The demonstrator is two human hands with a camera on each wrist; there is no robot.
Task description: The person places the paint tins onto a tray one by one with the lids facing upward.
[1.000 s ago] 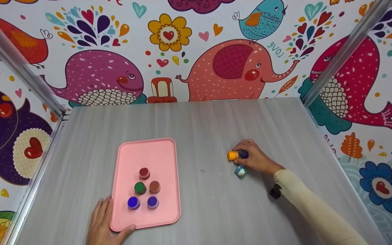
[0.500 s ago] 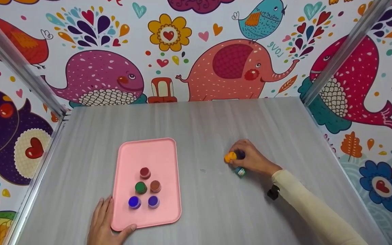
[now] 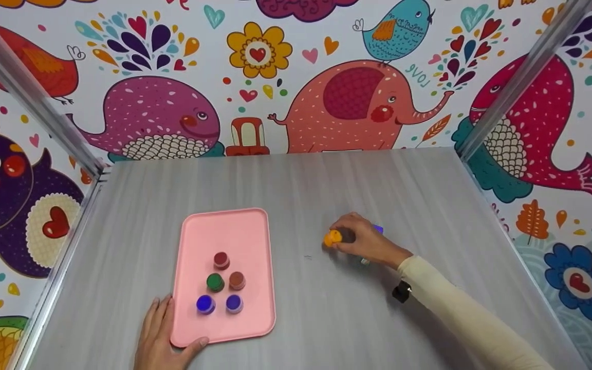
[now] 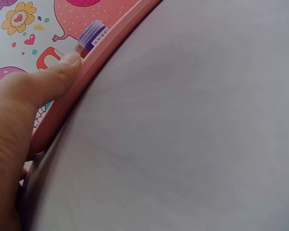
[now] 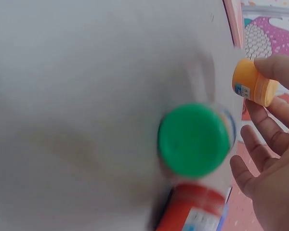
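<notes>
My right hand (image 3: pixel 365 239) pinches a small orange paint jar (image 3: pixel 332 237) between thumb and fingertips, over the table right of the tray. In the right wrist view this jar (image 5: pixel 250 84) is tilted, and the other fingers are spread loosely. Close by stand a green-lidded jar (image 5: pixel 195 139) and a red jar (image 5: pixel 192 207); in the head view a bit of blue (image 3: pixel 378 229) shows behind the hand. My left hand (image 3: pixel 158 334) holds the near left corner of the pink tray (image 3: pixel 224 226), its thumb (image 4: pixel 58 79) on the rim and its fingers along the side.
On the tray stand several paint jars: a dark red-lidded jar (image 3: pixel 221 260), a green one (image 3: pixel 215 282), a brown one (image 3: pixel 237 280) and two blue ones, one at the left (image 3: pixel 205 304). Metal posts and patterned walls border the grey table (image 3: pixel 306 185).
My right hand has moved left with the orange jar, leaving a blue piece in view behind it and covering more of the green jar. The left hand stays at the tray corner.
</notes>
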